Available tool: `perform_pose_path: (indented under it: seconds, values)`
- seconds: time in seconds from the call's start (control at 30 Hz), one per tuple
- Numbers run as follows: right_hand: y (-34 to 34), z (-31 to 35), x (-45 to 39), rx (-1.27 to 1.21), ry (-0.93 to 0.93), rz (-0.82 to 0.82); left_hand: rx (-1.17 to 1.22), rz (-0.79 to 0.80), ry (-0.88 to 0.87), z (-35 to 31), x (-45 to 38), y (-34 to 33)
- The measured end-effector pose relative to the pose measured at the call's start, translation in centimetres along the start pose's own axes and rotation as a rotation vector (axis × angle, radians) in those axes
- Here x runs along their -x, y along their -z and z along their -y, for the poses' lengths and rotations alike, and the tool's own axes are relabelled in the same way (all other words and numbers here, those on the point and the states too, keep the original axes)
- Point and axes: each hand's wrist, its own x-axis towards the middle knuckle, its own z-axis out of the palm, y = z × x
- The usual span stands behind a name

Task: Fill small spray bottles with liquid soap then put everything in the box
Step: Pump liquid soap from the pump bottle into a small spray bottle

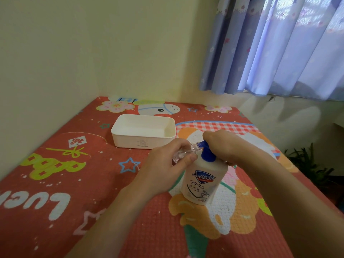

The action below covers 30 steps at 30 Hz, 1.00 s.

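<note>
**Filling a small bottle at the pump**

Lying along the left wall, the red mat (pixel 78 183) shows "Luc" in large white letters, partly cut off, and yellow characters. Further back sits the white box (pixel 143 134), open-topped, its small front print too blurred to read. The left hand (pixel 165 164) grips a clear small bottle (pixel 183 152), tilted, its mouth at the blue pump (pixel 206 151). The soap bottle (pixel 203 180) stands upright, labelled "Safeguard" and "99.9". The right hand (pixel 221 144) presses on the pump, fingers curled over it. Blue flowered curtains (pixel 279 45) hang at right.

Tilted clear spray bottle (pixel 183 152) at soap pump (pixel 205 152)
</note>
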Motion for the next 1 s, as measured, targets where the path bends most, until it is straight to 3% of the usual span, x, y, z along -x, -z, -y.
perform_pose_path:
  seconds: [0.2, 0.5, 0.7, 0.83, 1.0]
  values:
    - [0.1, 0.0, 0.0, 0.07, 0.006, 0.011, 0.005, -0.006, 0.009, -0.3, 0.1, -0.1]
    - [1.9, 0.0, 0.8, -0.354, -0.17, 0.171, -0.038, 0.026, 0.02, -1.0, -0.3, 0.5]
    - [1.6, 0.3, 1.2, -0.27, -0.074, 0.135, -0.051, 0.022, 0.003, -0.9, -0.2, 0.4]
    - [1.4, 0.3, 1.2, -0.077, 0.016, 0.045, -0.05, 0.011, 0.0, -0.9, -0.2, 0.4]
    - [0.5, 0.2, 0.6, 0.037, 0.016, 0.035, -0.023, 0.004, 0.011, -0.6, 0.0, 0.1]
